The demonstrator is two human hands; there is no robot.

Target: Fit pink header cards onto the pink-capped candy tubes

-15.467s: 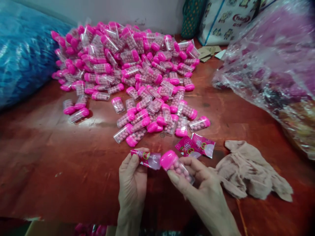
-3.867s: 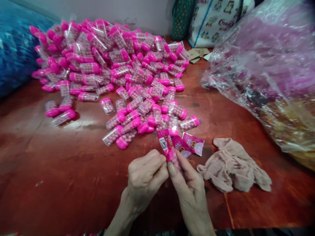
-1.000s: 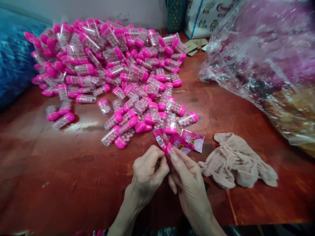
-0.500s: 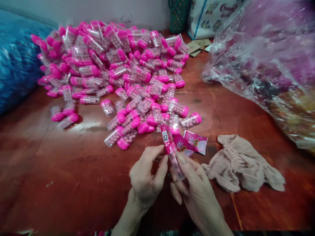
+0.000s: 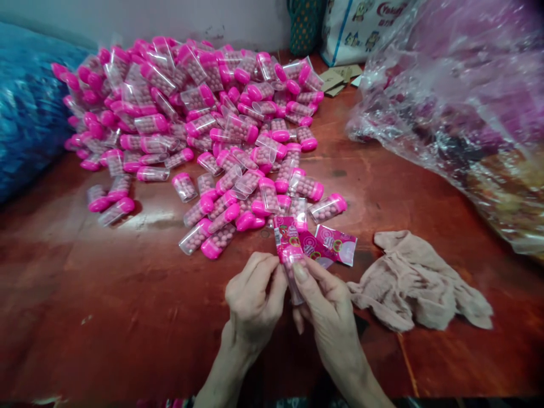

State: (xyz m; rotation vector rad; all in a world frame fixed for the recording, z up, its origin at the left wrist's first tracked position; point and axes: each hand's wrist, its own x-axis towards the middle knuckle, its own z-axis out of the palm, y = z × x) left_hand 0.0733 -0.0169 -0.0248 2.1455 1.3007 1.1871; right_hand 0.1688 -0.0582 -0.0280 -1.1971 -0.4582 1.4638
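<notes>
Between my hands is a clear tube of pink balls, its upper end covered by a printed magenta sleeve and tilted slightly. My right hand grips the tube from the right, thumb on its front. My left hand is closed at the left side, thumb and index fingertips pinched by the sleeve's lower edge. Flat magenta sleeves lie just behind my right hand. Beyond them spreads a large heap of pink-capped tubes, each with pink balls inside.
A crumpled beige cloth lies right of my hands on the red-brown table. A blue plastic bag stands at left, clear plastic at right. Cardboard pieces and a white bag are at the back.
The tube and sleeve have turned so the printed front faces up more. My left fingertips have closed in on the sleeve's lower edge; my right thumb has shifted left on the tube.
</notes>
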